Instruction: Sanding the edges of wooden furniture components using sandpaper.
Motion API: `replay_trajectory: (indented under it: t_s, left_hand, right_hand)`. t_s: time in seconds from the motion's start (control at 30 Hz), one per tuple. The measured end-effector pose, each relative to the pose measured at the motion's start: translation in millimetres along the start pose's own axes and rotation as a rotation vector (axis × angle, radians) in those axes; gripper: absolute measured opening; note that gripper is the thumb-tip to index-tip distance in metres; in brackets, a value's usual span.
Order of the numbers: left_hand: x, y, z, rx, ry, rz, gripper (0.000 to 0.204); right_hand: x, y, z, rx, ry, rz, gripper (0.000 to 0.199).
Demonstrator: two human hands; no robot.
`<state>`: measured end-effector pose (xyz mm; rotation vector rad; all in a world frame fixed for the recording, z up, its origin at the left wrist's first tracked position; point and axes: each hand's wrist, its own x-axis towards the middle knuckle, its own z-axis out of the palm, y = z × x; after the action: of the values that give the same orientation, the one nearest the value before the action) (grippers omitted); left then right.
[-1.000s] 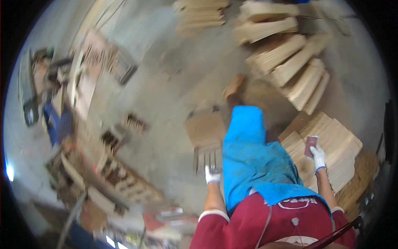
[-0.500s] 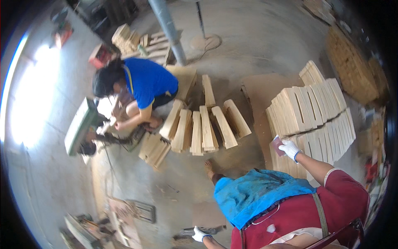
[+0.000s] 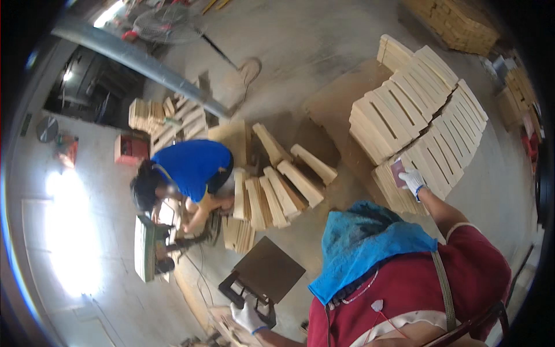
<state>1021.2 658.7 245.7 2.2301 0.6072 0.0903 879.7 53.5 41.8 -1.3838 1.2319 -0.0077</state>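
My right hand (image 3: 413, 180), in a white knit glove, grips a small reddish-brown piece, apparently sandpaper (image 3: 399, 173), at the near side of the stacked wooden pieces (image 3: 425, 165). These pale pieces stand in tight rows, with narrow slots between them. Low in front, my gloved left hand (image 3: 247, 315) is closed at the dark frame of a square brown board (image 3: 270, 269), which looks like a low stool. Part of that frame is hidden behind the glove.
A person in a blue shirt (image 3: 191, 165) crouches at a green machine (image 3: 146, 248) on the left. Several wooden pieces (image 3: 283, 194) stand on the floor between us. Beyond are a grey pillar (image 3: 144, 61) and a standing fan (image 3: 167, 24). A red box (image 3: 130, 149) stands by the wall.
The view has turned. My left hand has moved forward, and the brown board's face now shows beside it. My right hand still holds the sandpaper at the stack.
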Motion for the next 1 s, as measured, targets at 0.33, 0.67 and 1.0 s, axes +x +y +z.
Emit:
replay_trajectory:
  t_s: [0.33, 0.67, 1.0]
  left_hand:
    - [55.2, 183.8, 65.1, -0.283, -0.17, 0.18, 0.032]
    - [50.5, 271.0, 140.6, -0.376, -0.153, 0.213, 0.026]
    - [53.8, 342.1, 149.6, -0.265, -0.153, 0.247, 0.028]
  right_hand:
    - [23.6, -33.8, -24.9, -0.056, 0.232, -0.283, 0.038]
    - [96.8, -72.5, -43.3, -0.024, 0.19, -0.278, 0.037]
    - [149.5, -56.0, -30.3, 0.16, 0.141, -0.13, 0.04]
